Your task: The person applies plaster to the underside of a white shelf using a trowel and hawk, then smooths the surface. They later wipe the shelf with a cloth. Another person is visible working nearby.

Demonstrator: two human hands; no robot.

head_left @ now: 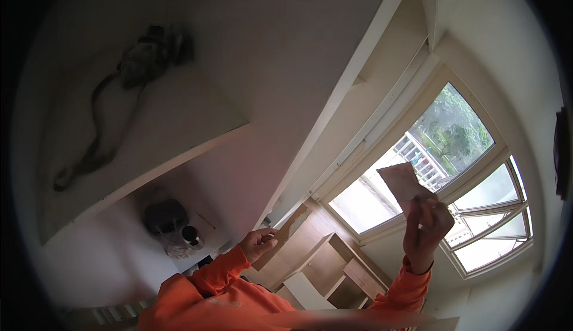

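Sheet (399,182), cloth or paper I cannot tell, sits near four o'clock, pinched by the right hand (425,228), whose fingers hide its lower end. Toward half past six, the left hand (258,245) curls, its grip unclear. Shadow blurs a dark bundle (146,59) at ten.

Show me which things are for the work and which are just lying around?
Being used:
- thin, flat piece, held in the right hand

Probably just lying around, as neither hand touches them:
- blurry dark thing with a strap, on the shelf
- dark rounded thing, lower down
- small round container beside it
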